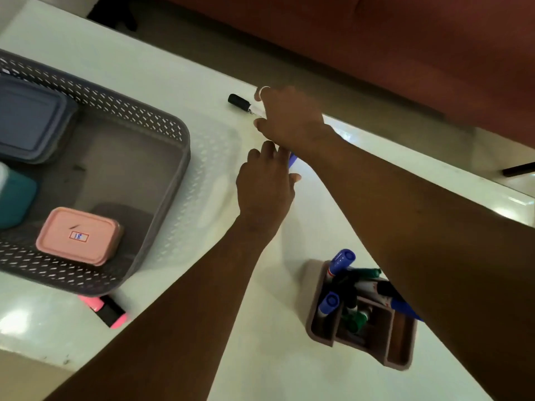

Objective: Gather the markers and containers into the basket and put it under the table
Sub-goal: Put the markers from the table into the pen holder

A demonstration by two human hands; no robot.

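A grey perforated basket (pixel 173 134) sits on the white table (pixel 202 82) at the left. It holds a pink container (pixel 78 235), a teal container (pixel 14 195) and a blue-grey container (pixel 29 117). A black-capped marker (pixel 240 102) lies on the table past the basket. My right hand (pixel 289 117) reaches over its tail end with finger and thumb spread on either side. My left hand (pixel 266 183) is just below, with a blue marker (pixel 291 161) showing between thumb and fingers. A pink highlighter (pixel 107 311) lies at the basket's near corner.
A brown marker holder (pixel 399 354) with several blue, green and black markers stands at the lower right, partly under my right forearm. A dark marker (pixel 518 169) lies at the far right. A reddish sofa (pixel 405 53) runs beyond the table's far edge.
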